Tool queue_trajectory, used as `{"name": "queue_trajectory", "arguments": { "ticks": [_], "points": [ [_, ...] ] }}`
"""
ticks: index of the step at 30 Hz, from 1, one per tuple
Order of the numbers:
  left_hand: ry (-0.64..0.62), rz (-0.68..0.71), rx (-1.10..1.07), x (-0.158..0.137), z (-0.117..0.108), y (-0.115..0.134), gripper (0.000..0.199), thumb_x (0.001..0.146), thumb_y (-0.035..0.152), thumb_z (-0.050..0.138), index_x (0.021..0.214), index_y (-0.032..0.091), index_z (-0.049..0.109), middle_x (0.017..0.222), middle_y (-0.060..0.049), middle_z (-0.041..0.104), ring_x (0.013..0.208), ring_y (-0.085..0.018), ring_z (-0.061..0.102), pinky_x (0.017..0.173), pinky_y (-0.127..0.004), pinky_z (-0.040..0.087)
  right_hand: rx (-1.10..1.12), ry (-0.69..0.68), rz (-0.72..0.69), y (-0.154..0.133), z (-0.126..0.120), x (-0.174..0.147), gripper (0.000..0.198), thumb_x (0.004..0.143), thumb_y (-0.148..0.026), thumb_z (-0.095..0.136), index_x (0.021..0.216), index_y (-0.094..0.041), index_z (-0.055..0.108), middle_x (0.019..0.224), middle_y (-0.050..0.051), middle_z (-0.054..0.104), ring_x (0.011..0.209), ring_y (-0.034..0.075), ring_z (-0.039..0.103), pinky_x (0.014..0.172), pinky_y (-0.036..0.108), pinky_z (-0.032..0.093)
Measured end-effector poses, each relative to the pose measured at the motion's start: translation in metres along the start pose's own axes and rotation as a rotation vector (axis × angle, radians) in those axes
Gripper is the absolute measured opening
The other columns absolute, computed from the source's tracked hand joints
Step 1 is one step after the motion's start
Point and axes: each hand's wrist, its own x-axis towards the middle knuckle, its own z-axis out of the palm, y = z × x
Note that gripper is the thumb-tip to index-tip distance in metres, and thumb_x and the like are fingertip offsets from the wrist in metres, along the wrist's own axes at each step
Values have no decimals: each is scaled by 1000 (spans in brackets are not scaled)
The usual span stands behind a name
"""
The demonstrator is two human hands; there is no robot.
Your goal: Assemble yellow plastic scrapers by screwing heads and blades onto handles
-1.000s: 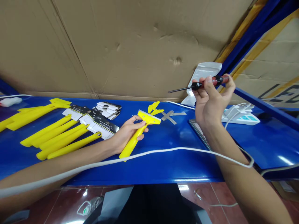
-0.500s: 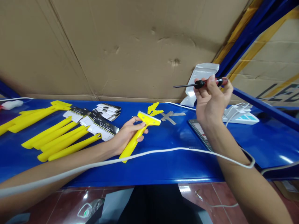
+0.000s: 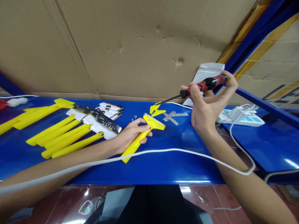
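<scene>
My left hand is closed on a yellow scraper, its wide head tilted up and facing right. Two screws show on the scraper's head. In my right hand is a red and black screwdriver; its shaft slants down and left, with the tip above small yellow plates behind the scraper. The tip stands apart from the scraper. A few tiny screws lie just behind my left hand. Crossed strips of grey tape are stuck to the blue shelf right of the scraper head.
Several yellow handles and black-and-white cards lie on the left, with assembled yellow scrapers beyond. A white cable loops across the front over both forearms. A power strip sits at right; cardboard backs the shelf.
My right hand has swung the screwdriver from nearly level to pointing down toward the left, its tip now closer to the scraper. My left hand keeps the scraper in nearly the same place.
</scene>
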Motion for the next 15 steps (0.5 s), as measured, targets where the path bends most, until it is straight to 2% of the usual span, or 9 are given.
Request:
{"name": "queue_trajectory", "arguments": {
  "ticks": [2, 6, 11, 15],
  "points": [
    [-9, -3, 13, 1, -1, 0, 39, 91, 28, 92, 112, 20, 60, 94, -9, 75, 65, -13, 64, 51, -20, 42, -27, -8, -91, -7, 10, -10, 76, 83, -39, 98, 142, -46, 50, 150, -1, 52, 95, 18, 79, 93, 57, 77],
    [-23, 4, 18, 1, -1, -1, 41, 91, 31, 92, 113, 20, 59, 88, -7, 74, 58, -11, 61, 51, -21, 40, -152, -104, -92, -24, 24, -25, 80, 83, -47, 99, 146, -49, 50, 157, 2, 50, 94, 20, 81, 87, 52, 79],
    [-15, 14, 2, 1, -1, -3, 40, 91, 29, 91, 110, 21, 57, 87, -7, 74, 57, -11, 60, 51, -21, 40, -196, -191, -110, -26, 24, -32, 90, 83, -56, 99, 154, -46, 45, 150, 5, 58, 92, 24, 83, 83, 50, 79],
    [-13, 7, 5, 1, -1, -3, 39, 92, 30, 91, 110, 21, 57, 87, -8, 74, 57, -11, 60, 52, -21, 40, -202, -245, -109, -21, 20, -34, 96, 84, -58, 98, 158, -45, 40, 142, 6, 65, 94, 26, 84, 87, 51, 78]
  ]
}}
